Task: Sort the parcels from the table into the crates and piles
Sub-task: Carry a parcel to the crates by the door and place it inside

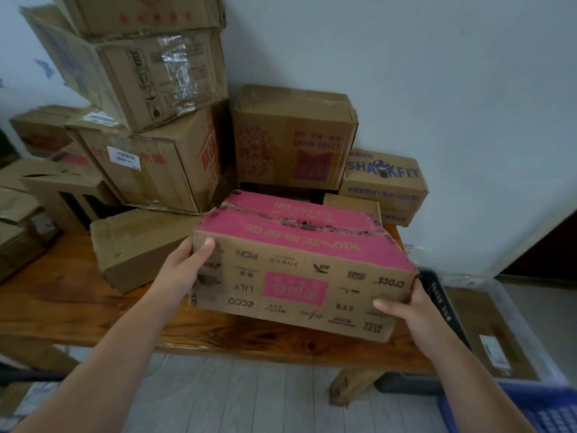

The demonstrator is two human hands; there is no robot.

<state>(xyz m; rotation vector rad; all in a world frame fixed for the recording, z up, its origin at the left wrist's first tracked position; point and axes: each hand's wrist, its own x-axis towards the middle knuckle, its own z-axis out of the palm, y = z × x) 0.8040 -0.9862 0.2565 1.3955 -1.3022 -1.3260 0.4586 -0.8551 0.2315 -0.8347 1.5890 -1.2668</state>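
Head view, pink-topped parcel [299, 264] at near edge of wooden table [62, 295], left hand [184, 270] holding its left end, right hand [406, 310] holding its right end, stacked cardboard boxes [162, 120] far left, crate [499, 339] at right.

The fingers of the left hand [184, 273] and right hand [406, 310] go behind the pink box [296, 270], so they can't be seen. At 4 o'clock, the crate [530, 410] runs off the edge (its label is too blurry to read). At 9 o'clock, boxes [18, 220] are cut off.
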